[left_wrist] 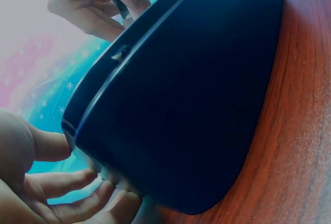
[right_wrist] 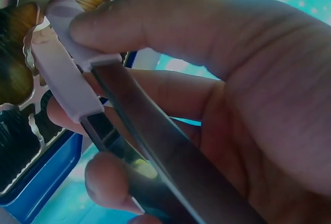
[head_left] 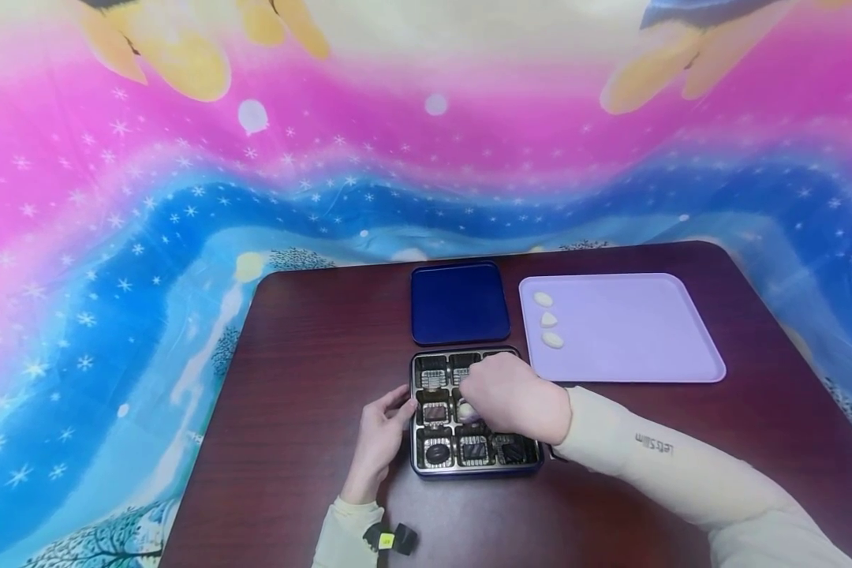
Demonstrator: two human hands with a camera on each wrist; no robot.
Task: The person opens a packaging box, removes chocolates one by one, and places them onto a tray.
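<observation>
A chocolate tin (head_left: 477, 471) with metallic compartments stands on the table. My left hand (head_left: 376, 442) rests against its left side; in the left wrist view the fingertips (left_wrist: 124, 203) touch the dark blue wall. Over the tin, my right hand (head_left: 507, 394) grips small metal tongs (right_wrist: 181, 162) with pale lilac tips (right_wrist: 64, 79). Those tips reach into the middle of the tin. Something whitish shows between them, too unclear to name. Dark chocolates (head_left: 438, 453) fill the front row, and a brown square (head_left: 436, 412) sits at middle left. My right hand hides the tin's right part.
Behind the tin lies a dark blue lid (head_left: 460, 304). A lilac tray (head_left: 625, 371) at the right holds three white pieces (head_left: 548, 319) along its left edge. The brown table (head_left: 312, 371) ends at a patterned cloth backdrop (head_left: 369, 189).
</observation>
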